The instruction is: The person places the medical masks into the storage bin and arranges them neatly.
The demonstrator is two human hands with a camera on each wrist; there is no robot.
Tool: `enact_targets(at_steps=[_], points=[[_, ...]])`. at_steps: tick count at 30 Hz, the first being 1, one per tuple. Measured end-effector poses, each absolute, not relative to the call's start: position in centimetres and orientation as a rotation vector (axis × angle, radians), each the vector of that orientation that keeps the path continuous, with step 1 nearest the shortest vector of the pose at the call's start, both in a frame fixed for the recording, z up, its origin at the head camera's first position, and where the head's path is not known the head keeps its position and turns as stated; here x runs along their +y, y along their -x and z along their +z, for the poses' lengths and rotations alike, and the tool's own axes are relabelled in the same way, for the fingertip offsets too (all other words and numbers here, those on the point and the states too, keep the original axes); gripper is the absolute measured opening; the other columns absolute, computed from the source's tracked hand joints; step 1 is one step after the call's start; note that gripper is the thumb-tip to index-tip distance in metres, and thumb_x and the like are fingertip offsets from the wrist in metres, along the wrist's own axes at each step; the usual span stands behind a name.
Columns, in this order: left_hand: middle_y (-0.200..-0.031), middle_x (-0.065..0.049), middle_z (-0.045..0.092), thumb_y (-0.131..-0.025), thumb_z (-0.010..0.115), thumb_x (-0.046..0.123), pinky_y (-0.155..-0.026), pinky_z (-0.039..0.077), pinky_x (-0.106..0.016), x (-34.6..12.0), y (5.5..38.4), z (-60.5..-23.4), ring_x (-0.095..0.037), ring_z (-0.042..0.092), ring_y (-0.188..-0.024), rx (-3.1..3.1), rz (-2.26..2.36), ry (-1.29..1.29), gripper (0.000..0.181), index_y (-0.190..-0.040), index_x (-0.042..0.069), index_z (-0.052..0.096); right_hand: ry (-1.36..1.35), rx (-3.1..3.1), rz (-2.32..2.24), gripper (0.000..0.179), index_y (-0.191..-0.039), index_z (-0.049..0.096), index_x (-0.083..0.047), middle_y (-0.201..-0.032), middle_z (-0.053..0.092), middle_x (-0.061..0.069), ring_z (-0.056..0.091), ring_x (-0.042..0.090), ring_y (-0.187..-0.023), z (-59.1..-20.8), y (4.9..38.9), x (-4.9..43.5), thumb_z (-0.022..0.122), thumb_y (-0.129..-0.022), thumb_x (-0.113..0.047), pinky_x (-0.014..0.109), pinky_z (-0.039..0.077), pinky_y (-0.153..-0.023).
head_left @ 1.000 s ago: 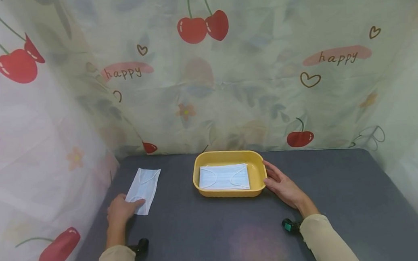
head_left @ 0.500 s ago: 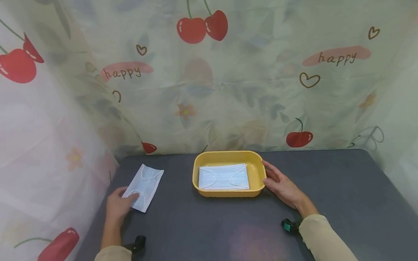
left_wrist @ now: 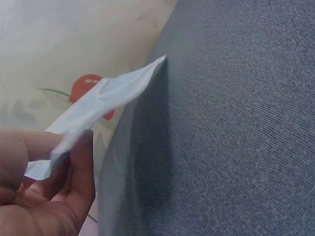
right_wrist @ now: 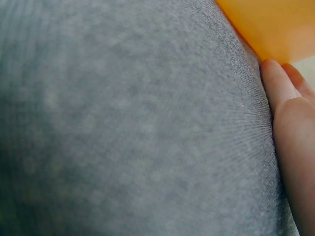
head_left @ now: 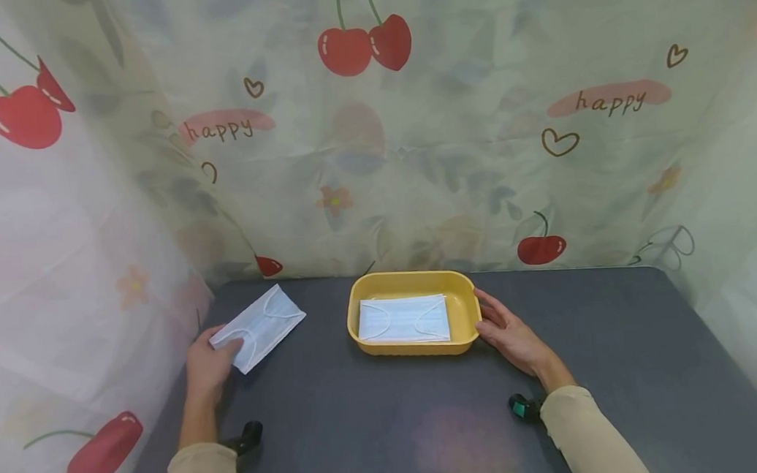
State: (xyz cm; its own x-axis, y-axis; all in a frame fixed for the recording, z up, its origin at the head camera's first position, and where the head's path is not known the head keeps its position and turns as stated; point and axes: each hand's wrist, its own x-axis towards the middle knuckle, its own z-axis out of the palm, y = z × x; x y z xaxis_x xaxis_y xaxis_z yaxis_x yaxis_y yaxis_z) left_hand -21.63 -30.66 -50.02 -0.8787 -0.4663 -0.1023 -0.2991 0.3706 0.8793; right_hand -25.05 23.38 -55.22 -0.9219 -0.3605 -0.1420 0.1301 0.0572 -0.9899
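My left hand [head_left: 208,362] pinches a pale blue face mask [head_left: 262,327] near its lower left end, thumb on top. In the left wrist view the mask [left_wrist: 108,101] slants up off the cloth, with fingers curled beneath it. A second face mask [head_left: 403,320] lies flat inside a yellow plastic tray [head_left: 419,350], its white ear loops facing up. At the tray's right end rests my right hand [head_left: 518,342], its fairly straight fingers touching the outer wall. The right wrist view has these fingertips [right_wrist: 271,66] against the yellow wall.
Dark grey cloth covers the table [head_left: 365,428]. A cherry-patterned curtain [head_left: 438,152] hangs behind it and along both sides. A small black device sits at each wrist. The tray stands near the table's back edge.
My left hand has lifted the mask and shifted it slightly away from me, turning it clockwise toward the tray. The right hand and the tray have stayed in place.
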Motion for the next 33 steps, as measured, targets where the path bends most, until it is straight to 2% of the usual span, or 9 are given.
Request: enact_targets(at_steps=[4, 10, 13, 16, 18, 22, 25, 29, 33], points=[[-0.139, -0.028, 0.057, -0.095, 0.064, 0.011, -0.091, 0.049, -0.037, -30.5, 21.8, -49.7, -0.038, 0.057, -0.121, -2.449, -1.529, -0.675, 0.048, -0.14, -0.005, 0.053, 0.235, 1.995, -1.926, 0.075, -0.163, 0.016, -0.035, -0.171, 0.02, 0.01, 0.032, 0.034, -0.154, -55.3, 25.0, 23.4, 0.059, -0.104, -0.022, 0.032, 0.043, -0.116], [-0.135, -0.025, 0.061, -0.096, 0.066, 0.012, -0.072, 0.044, -0.013, -30.2, 21.9, -49.1, -0.031, 0.062, -0.113, -2.4, -1.514, -0.626, 0.047, -0.14, -0.001, 0.054, 0.226, 1.987, -1.936, 0.075, -0.163, 0.016, -0.035, -0.171, 0.021, 0.009, 0.032, 0.033, -0.154, -55.2, 25.0, 23.4, 0.059, -0.104, -0.021, 0.032, 0.043, -0.116], [-0.134, -0.024, 0.063, -0.095, 0.067, 0.01, -0.068, 0.047, -0.01, -30.0, 21.9, -48.7, -0.015, 0.065, -0.099, -2.345, -1.556, -0.598, 0.048, -0.141, 0.002, 0.055, 0.227, 1.985, -1.94, 0.075, -0.163, 0.016, -0.035, -0.171, 0.02, 0.009, 0.031, 0.033, -0.154, -55.2, 25.0, 23.4, 0.059, -0.104, -0.02, 0.032, 0.044, -0.116], [-0.135, -0.023, 0.063, -0.095, 0.068, 0.009, -0.067, 0.05, -0.01, -29.8, 22.0, -48.3, 0.001, 0.061, -0.085, -2.313, -1.598, -0.581, 0.049, -0.142, 0.005, 0.054, 0.238, 1.985, -1.942, 0.075, -0.164, 0.015, -0.035, -0.171, 0.02, 0.009, 0.031, 0.034, -0.154, -55.2, 25.0, 23.4, 0.058, -0.104, -0.02, 0.029, 0.045, -0.114], [-0.136, -0.023, 0.062, -0.095, 0.069, 0.01, -0.067, 0.051, -0.011, -29.7, 22.1, -48.0, 0.004, 0.061, -0.082, -2.311, -1.619, -0.58, 0.051, -0.143, 0.007, 0.054, 0.244, 1.979, -1.948, 0.075, -0.164, 0.015, -0.035, -0.171, 0.02, 0.009, 0.03, 0.034, -0.154, -55.1, 25.0, 23.4, 0.058, -0.104, -0.019, 0.025, 0.046, -0.112], [-0.139, -0.02, 0.061, -0.095, 0.07, 0.014, -0.068, 0.054, -0.013, -29.7, 22.1, -47.3, 0.001, 0.065, -0.082, -2.316, -1.663, -0.602, 0.053, -0.146, 0.012, 0.053, 0.25, 1.968, -1.96, 0.074, -0.163, 0.016, -0.035, -0.17, 0.021, 0.01, 0.032, 0.032, -0.153, -55.1, 25.0, 23.4, 0.057, -0.105, -0.019, 0.018, 0.048, -0.106], [-0.142, -0.017, 0.059, -0.096, 0.071, 0.018, -0.07, 0.054, -0.012, -29.5, 22.0, -46.7, -0.006, 0.068, -0.089, -2.331, -1.66, -0.598, 0.054, -0.146, 0.014, 0.053, 0.248, 1.974, -1.96, 0.073, -0.163, 0.016, -0.035, -0.17, 0.022, 0.01, 0.035, 0.029, -0.151, -55.1, 25.0, 23.4, 0.057, -0.105, -0.019, 0.016, 0.048, -0.104], [-0.146, -0.015, 0.057, -0.096, 0.071, 0.023, -0.071, 0.054, -0.01, -29.1, 22.0, -45.7, -0.016, 0.069, -0.102, -2.356, -1.63, -0.571, 0.053, -0.146, 0.017, 0.054, 0.235, 1.975, -1.956, 0.073, -0.163, 0.018, -0.035, -0.17, 0.022, 0.009, 0.036, 0.029, -0.151, -55.2, 25.0, 23.4, 0.058, -0.104, -0.019, 0.018, 0.048, -0.107], [-0.144, -0.017, 0.059, -0.095, 0.072, 0.025, -0.072, 0.055, -0.012, -28.6, 22.0, -44.6, -0.016, 0.07, -0.1, -2.348, -1.651, -0.541, 0.055, -0.146, 0.018, 0.053, 0.242, 1.978, -1.951, 0.074, -0.163, 0.016, -0.035, -0.17, 0.021, 0.009, 0.032, 0.033, -0.154, -55.3, 25.1, 23.5, 0.059, -0.104, -0.02, 0.024, 0.046, -0.111]])
